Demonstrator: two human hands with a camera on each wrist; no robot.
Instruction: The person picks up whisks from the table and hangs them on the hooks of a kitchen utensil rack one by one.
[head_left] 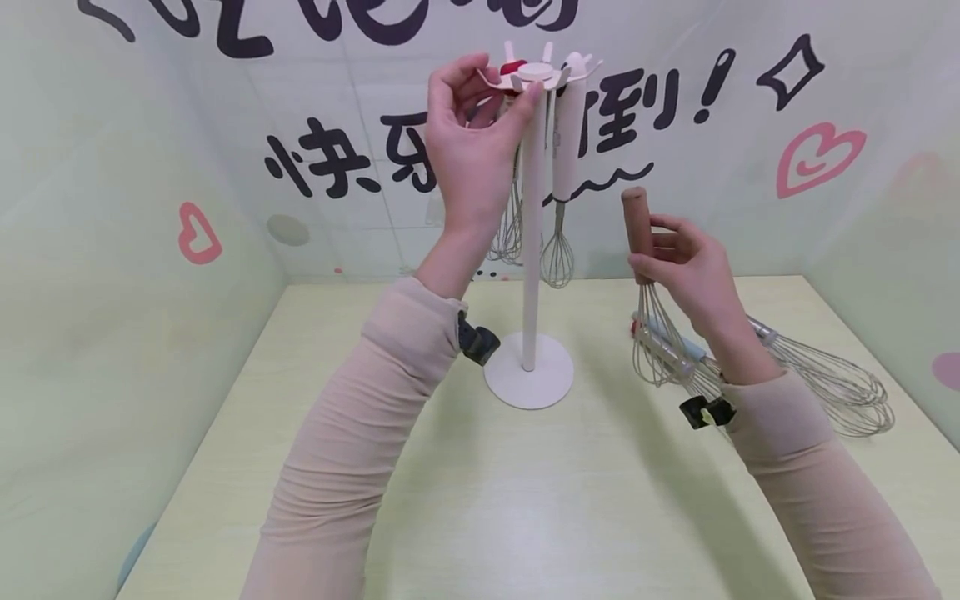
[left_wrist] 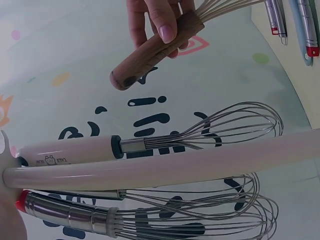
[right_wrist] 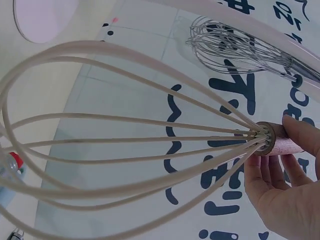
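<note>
In the head view my left hand [head_left: 480,142] grips the rim of the hook top [head_left: 536,73] on a white stand [head_left: 532,233], thumb in front and fingers behind. From the hooks hangs a white-handled whisk [head_left: 570,142]; the left wrist view also shows a hanging silver-handled whisk [left_wrist: 70,212] with a red end. My right hand [head_left: 693,271] pinches the brown handle of a wooden-handled whisk [head_left: 637,221], right of the stand. That whisk is held handle up, its pale wires [right_wrist: 145,141] pointing down above the table.
Several more whisks [head_left: 832,383] lie on the pale table [head_left: 465,517] at the right, partly behind my right hand and wrist. The stand's round base [head_left: 528,392] rests mid-table. A printed cloth backdrop [head_left: 352,242] encloses the back and sides.
</note>
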